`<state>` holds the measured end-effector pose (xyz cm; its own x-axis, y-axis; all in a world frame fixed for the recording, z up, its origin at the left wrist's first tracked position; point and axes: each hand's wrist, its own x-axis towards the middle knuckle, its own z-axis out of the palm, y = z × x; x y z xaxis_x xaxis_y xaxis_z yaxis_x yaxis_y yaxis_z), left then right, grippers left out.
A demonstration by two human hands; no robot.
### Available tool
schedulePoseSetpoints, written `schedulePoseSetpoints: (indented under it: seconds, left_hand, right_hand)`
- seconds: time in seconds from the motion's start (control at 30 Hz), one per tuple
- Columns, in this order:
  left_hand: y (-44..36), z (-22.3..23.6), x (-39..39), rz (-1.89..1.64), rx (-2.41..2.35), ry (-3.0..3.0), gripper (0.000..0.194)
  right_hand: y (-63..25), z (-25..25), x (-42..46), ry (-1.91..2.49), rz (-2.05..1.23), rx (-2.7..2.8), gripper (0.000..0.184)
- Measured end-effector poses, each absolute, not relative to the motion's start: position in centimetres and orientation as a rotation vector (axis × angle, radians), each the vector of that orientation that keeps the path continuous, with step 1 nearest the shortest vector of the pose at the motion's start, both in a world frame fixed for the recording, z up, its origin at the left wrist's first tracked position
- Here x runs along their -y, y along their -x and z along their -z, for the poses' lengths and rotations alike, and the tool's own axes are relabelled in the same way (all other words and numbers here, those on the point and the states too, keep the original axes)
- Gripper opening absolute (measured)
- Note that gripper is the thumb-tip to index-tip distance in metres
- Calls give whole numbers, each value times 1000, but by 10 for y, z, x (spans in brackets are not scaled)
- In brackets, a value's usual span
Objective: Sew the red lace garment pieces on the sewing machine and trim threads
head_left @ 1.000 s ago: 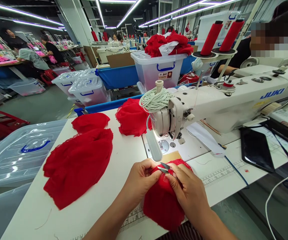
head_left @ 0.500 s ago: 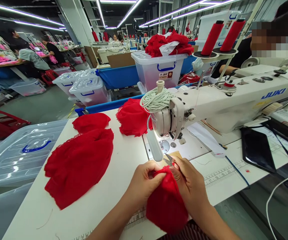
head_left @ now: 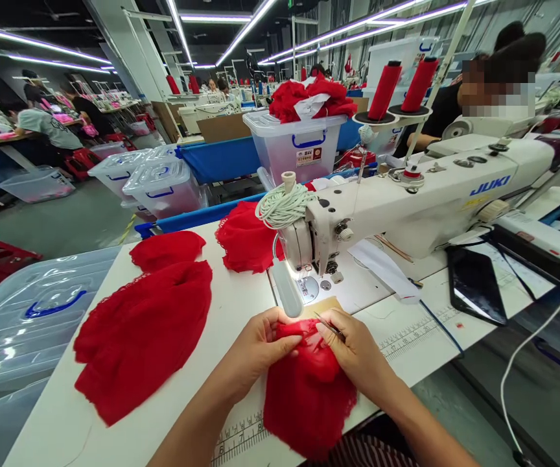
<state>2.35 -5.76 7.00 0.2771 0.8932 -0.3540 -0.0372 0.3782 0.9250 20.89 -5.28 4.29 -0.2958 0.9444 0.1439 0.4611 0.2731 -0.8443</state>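
Note:
My left hand (head_left: 255,347) pinches the top edge of a red lace fabric piece (head_left: 309,395) that hangs over the table's front edge. My right hand (head_left: 358,350) is closed on small thread snips (head_left: 329,325) and rests against the same fabric. Both hands sit just in front of the needle area of the white sewing machine (head_left: 406,201). A large stack of red lace pieces (head_left: 144,334) lies to the left on the white table (head_left: 212,311), with two smaller red piles (head_left: 166,250) (head_left: 244,237) behind it.
A black phone (head_left: 474,285) lies right of the machine. Two red thread cones (head_left: 384,87) stand behind. Clear plastic bins with lids (head_left: 41,311) sit left; one bin (head_left: 299,139) holds red fabric. A seated person (head_left: 494,91) works at back right, others far left.
The view has shifted slightly left and down. My hands have turned and spread the red piece, so it hangs flatter; the snips now lie lower against the fabric.

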Motion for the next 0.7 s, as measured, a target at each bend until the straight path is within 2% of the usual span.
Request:
schedulePoseSetpoints:
  seconds: [0.3,0.47,0.7]
  left_hand:
    - [-35,-67,61,-834,-1202,-975,27]
    - [-32,-64,61,-882,-1198,-914,28]
    - [-31,-62,62,-907,-1190,-841,32]
  right_hand:
    - [-196,-38,61,1173,-1003,1666,12]
    - [-203,-35,65,1295,-619,1688,28]
    - [-209,-32,73,1298,-278,1909,25]
